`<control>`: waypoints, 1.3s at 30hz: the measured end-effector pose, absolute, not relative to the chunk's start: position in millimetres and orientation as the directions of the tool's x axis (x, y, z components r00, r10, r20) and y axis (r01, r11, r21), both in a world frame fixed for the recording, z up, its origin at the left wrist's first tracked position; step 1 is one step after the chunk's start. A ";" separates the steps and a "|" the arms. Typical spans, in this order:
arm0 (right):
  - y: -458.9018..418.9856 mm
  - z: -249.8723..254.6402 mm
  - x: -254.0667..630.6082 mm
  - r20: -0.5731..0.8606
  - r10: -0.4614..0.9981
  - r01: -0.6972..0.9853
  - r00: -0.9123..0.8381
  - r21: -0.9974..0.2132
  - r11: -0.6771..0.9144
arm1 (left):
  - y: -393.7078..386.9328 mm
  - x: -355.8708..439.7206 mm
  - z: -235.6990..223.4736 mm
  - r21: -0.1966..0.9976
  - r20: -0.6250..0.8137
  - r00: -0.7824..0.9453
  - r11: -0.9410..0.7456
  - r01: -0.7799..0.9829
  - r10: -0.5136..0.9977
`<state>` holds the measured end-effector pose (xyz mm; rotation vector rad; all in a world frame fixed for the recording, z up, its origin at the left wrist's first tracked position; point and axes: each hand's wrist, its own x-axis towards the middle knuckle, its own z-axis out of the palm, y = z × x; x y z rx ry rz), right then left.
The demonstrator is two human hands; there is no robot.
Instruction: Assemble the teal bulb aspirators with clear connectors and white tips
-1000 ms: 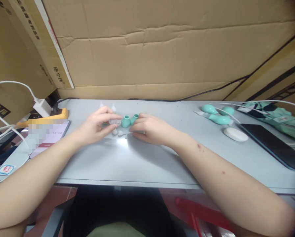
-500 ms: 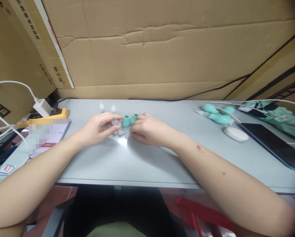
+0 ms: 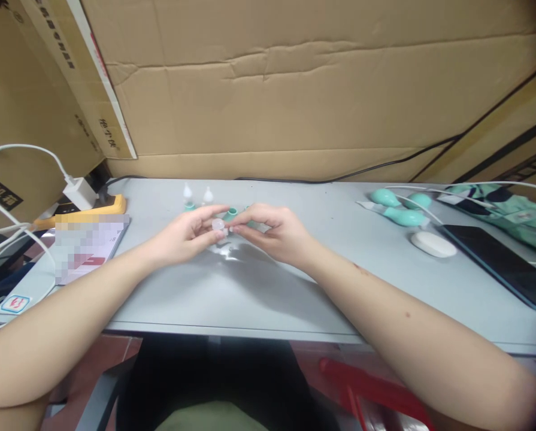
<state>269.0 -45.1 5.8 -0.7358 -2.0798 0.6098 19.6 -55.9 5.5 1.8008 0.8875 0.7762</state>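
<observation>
My left hand point(image 3: 184, 236) and my right hand point(image 3: 272, 232) meet over the middle of the grey table point(image 3: 259, 293). Between their fingertips sits a small clear plastic cap point(image 3: 218, 225), pinched from both sides. Just behind the fingers stand small teal parts point(image 3: 232, 212), partly hidden by my hands. Two small clear-tipped pieces on teal bases point(image 3: 197, 197) stand a little farther back to the left. A few clear bits lie on the table under my hands, mostly hidden.
A phone point(image 3: 88, 245) lies at the left beside a yellow power strip point(image 3: 92, 208) with a white charger point(image 3: 79, 193) and cables. At the right lie teal bulb-shaped items point(image 3: 396, 209), a white case point(image 3: 433, 244) and a dark tablet point(image 3: 501, 263). Cardboard point(image 3: 294, 90) walls the back.
Both hands have lifted off the table and come together. My right hand turned and now pinches the clear cap along with my left. The two clear-tipped pieces behind are now uncovered.
</observation>
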 end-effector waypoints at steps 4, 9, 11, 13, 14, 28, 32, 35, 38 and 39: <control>-42.2 3.1 269.5 0.589 0.635 0.268 -0.500 -0.592 0.760 | -55.4 20.5 3.4 0.957 0.118 0.563 -0.245 0.156 0.818; -41.1 1.3 268.8 0.638 0.569 0.242 -0.519 -0.529 0.814 | -54.4 18.1 0.3 0.932 0.169 0.553 -0.316 0.181 0.816; -41.1 1.5 268.7 0.642 0.564 0.239 -0.519 -0.525 0.817 | -54.0 19.1 -1.2 0.927 0.195 0.553 -0.337 0.167 0.810; -41.3 2.3 268.5 0.641 0.567 0.239 -0.517 -0.528 0.815 | -53.3 20.9 -2.7 0.929 0.236 0.534 -0.349 0.121 0.812; -41.4 2.8 268.3 0.641 0.568 0.239 -0.516 -0.530 0.814 | -53.0 21.9 -3.2 0.930 0.259 0.514 -0.355 0.095 0.818; -45.9 4.7 265.9 0.649 0.571 0.250 -0.503 -0.523 0.815 | -59.0 25.9 6.7 0.957 0.224 0.416 -0.279 0.076 0.881; -44.2 4.6 266.4 0.669 0.536 0.225 -0.514 -0.498 0.838 | -58.6 25.8 5.7 0.956 0.236 0.422 -0.287 0.062 0.875; -44.4 5.8 266.4 0.666 0.539 0.216 -0.516 -0.508 0.834 | -57.6 26.0 4.9 0.955 0.239 0.418 -0.290 0.062 0.876; -45.9 7.9 265.6 0.642 0.559 0.199 -0.526 -0.546 0.814 | -56.4 26.0 4.0 0.951 0.250 0.424 -0.302 0.059 0.870; -46.4 8.4 265.2 0.635 0.563 0.194 -0.530 -0.555 0.809 | -56.1 25.9 3.7 0.950 0.255 0.426 -0.308 0.059 0.868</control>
